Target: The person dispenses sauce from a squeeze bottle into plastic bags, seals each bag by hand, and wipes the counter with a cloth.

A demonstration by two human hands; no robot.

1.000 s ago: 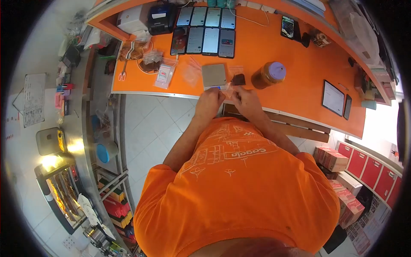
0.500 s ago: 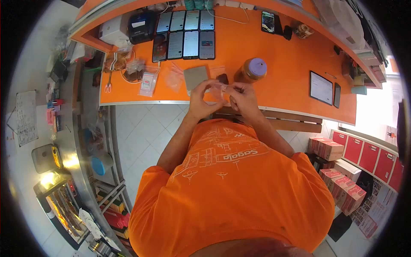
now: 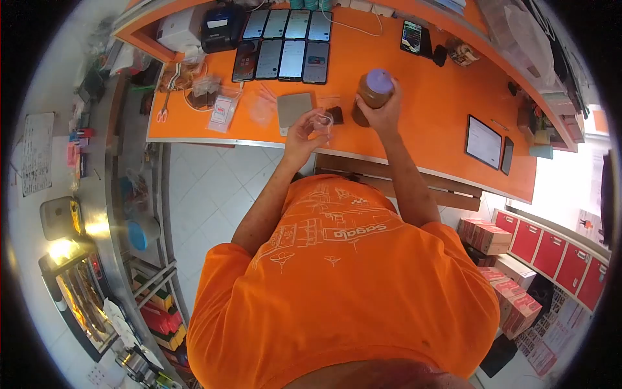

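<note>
My left hand (image 3: pixel 302 137) pinches a small clear plastic bag (image 3: pixel 324 124) just past the table's front edge. My right hand (image 3: pixel 383 115) is wrapped round the side of a brown jar (image 3: pixel 369 98) with a purple lid (image 3: pixel 380 80), which stands on the table. A grey square pad (image 3: pixel 293 109) lies beyond my left hand. Between that pad and the jar is a small dark flat object (image 3: pixel 334 115), partly hidden behind the bag. More clear plastic bags (image 3: pixel 262 107) lie left of the pad.
Several phones (image 3: pixel 291 59) with lit screens lie in two rows at the back of the orange table (image 3: pixel 421 123). Scissors (image 3: pixel 164 110) and a small white packet (image 3: pixel 222 111) are at the left. A tablet (image 3: pixel 483 141) lies at the right, a phone (image 3: pixel 508 154) beside it.
My right hand has let go of the plastic bag, moved right and taken hold of the jar. My left hand still holds the bag. The view has shifted slightly.
</note>
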